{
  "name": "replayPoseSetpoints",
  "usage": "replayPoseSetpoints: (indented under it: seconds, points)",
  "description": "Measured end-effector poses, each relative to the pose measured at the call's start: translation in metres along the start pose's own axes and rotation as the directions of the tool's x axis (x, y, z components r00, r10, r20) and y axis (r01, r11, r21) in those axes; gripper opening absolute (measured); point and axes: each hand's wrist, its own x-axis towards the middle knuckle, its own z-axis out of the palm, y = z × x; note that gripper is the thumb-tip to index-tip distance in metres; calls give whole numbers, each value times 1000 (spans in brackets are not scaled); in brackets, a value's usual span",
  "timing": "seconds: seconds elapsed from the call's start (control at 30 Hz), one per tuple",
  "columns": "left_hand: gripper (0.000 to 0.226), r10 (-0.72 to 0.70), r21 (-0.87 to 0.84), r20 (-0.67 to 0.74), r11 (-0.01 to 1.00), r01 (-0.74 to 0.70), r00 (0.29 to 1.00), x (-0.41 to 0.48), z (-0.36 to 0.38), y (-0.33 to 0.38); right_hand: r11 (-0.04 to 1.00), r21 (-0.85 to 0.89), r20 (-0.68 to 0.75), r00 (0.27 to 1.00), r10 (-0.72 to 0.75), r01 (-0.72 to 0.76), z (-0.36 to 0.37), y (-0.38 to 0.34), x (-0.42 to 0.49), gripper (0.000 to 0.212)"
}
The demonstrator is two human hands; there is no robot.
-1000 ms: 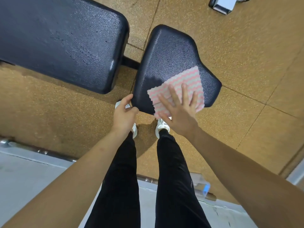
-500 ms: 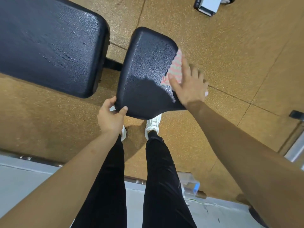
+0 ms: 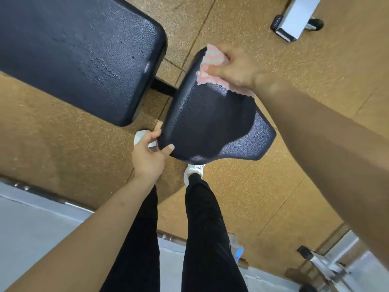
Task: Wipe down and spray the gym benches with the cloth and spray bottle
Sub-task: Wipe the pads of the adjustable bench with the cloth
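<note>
A black gym bench has a small seat pad (image 3: 210,123) and a long back pad (image 3: 80,53) dotted with droplets. My right hand (image 3: 233,66) presses a pink and white striped cloth (image 3: 212,68) on the far end of the seat pad, fingers curled over its top edge. My left hand (image 3: 147,157) grips the near left corner of the seat pad, thumb on top. No spray bottle is in view.
The floor is tan speckled rubber tile (image 3: 315,123). A white metal equipment foot (image 3: 294,20) stands at the top right, another frame (image 3: 324,264) at the bottom right. A metal strip (image 3: 52,199) borders a pale floor at the lower left. My legs and white shoes stand below the seat.
My right hand slid the cloth from the near right side of the seat pad up to its far end. The left hand kept hold of the near corner.
</note>
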Motion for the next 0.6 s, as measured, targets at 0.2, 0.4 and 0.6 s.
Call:
replayPoseSetpoints:
  seconds: [0.2,0.4,0.6]
  points:
    - [49,-24,4,32,1000,24,999,2,-11,-2,689,-677,154,965,-213,260,28,-49,9,70]
    - [42,29,17,90,999,-31,996,3,-26,4,472,-776,293,902,-317,418,72,-51,-16,60]
    - [45,503,500,-198,790,-355,841,9,-66,11,351,-770,448,843,-297,533,125,-48,-51,76]
